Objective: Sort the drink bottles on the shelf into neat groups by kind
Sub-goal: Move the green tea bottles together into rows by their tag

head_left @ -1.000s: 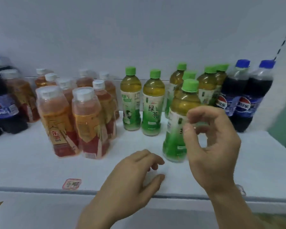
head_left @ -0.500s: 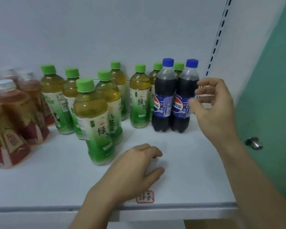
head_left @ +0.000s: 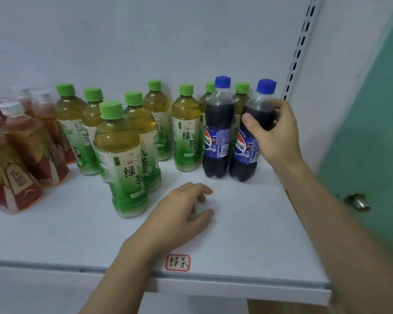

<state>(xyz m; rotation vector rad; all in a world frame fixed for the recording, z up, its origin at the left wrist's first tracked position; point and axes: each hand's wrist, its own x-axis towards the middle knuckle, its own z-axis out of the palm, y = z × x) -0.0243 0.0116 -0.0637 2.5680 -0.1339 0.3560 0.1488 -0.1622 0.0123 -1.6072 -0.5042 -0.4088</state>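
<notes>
Head view shows the shelf (head_left: 247, 223) carrying green tea bottles (head_left: 186, 134) mid-row and two cola bottles at its right end; the right hand (head_left: 273, 134) wraps the right cola bottle (head_left: 251, 134), best lifted straight up, clear of its neighbour (head_left: 217, 132). The left hand (head_left: 182, 214) rests loosely curled, holding nothing. Red tea bottles (head_left: 27, 150) blur, cut off at left.

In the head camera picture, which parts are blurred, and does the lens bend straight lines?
Head view: the red-labelled tea bottles with white caps at the left edge are smeared; the dark cola bottle with a blue cap in the right hand is sharp; the white shelf's front edge slants, showing wide-angle distortion; lighting is soft.
</notes>
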